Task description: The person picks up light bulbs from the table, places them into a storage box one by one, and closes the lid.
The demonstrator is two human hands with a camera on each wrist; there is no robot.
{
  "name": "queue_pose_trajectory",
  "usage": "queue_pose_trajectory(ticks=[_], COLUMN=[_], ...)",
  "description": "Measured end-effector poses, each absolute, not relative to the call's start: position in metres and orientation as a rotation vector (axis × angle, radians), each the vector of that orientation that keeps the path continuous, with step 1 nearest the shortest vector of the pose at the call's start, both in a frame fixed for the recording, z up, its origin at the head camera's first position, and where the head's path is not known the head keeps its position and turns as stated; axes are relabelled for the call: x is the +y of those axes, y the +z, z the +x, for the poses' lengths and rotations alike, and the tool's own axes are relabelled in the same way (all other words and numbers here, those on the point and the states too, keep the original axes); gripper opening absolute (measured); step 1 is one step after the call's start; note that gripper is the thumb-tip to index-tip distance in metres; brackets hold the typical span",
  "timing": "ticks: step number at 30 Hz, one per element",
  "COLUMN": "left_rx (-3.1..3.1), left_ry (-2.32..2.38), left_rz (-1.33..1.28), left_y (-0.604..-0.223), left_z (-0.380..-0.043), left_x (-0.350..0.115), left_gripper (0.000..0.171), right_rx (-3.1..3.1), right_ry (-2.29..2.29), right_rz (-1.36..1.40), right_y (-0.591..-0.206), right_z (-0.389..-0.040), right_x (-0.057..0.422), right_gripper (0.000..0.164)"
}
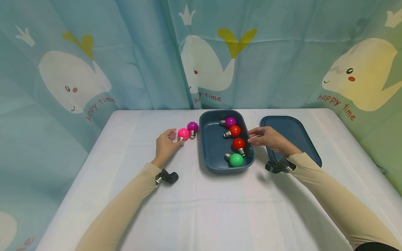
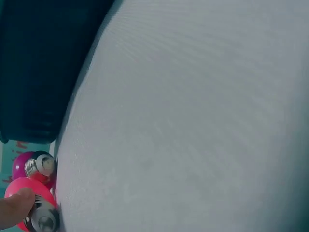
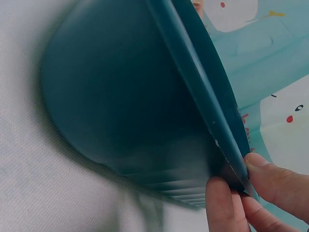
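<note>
My left hand (image 1: 166,144) is beside a pink bulb (image 1: 183,133) on the table, thumb at its metal base. Its other fingers are curved, with a small gap to the bulb. In the left wrist view one digit overlaps the pink bulb (image 2: 34,188). A purple bulb (image 1: 192,127) lies right against the pink one. My right hand (image 1: 267,137) pinches the right rim of a dark blue box (image 1: 213,164), thumb inside and fingers outside, as the right wrist view shows. Inside the box lie a purple bulb (image 1: 230,122), two red bulbs (image 1: 238,143) and a green bulb (image 1: 236,160).
A dark blue lid (image 1: 289,130) lies on the table right of the box, partly under my right forearm. White cloth (image 1: 194,209) covers the table. A blue curtain with printed whales (image 1: 141,52) hangs behind the back edge.
</note>
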State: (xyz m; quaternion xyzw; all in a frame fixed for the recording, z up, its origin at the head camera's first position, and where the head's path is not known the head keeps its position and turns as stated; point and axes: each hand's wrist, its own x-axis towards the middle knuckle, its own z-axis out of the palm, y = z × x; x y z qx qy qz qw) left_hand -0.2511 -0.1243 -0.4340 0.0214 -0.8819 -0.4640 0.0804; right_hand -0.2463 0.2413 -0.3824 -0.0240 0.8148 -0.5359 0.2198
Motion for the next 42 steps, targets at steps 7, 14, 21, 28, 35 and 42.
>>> queue_pose_trajectory(ticks=[7, 14, 21, 28, 35, 42], left_rx=[-2.688, -2.704, -2.744, -2.765, -2.784, -2.775], left_ry=[-1.31, -1.284, -1.193, -1.154, -1.152, -1.216], left_rz=[0.028, -0.016, -0.075, -0.075, -0.095, -0.123], left_y=[-0.434, -0.43, -0.428, -0.428, -0.427, -0.423], left_z=[-0.255, -0.258, -0.259, -0.261, -0.261, -0.264], left_x=[-0.12, -0.127, -0.136, -0.145, -0.149, -0.159], left_gripper=[0.057, 0.042, 0.036, 0.034, 0.032, 0.034], right_rx=[2.258, 2.272, 2.277, 2.274, 2.27, 2.271], right_ry=[-1.476, -1.457, -1.452, -1.452, -1.456, -1.454], right_rz=[-0.063, -0.061, -0.061, -0.059, -0.051, -0.047], right_y=[-0.383, -0.381, -0.381, -0.381, -0.381, -0.382], right_z=[-0.247, -0.246, -0.246, -0.246, -0.247, -0.248], right_x=[0.241, 0.241, 0.24, 0.241, 0.24, 0.241], right_gripper=[0.052, 0.051, 0.051, 0.051, 0.051, 0.051])
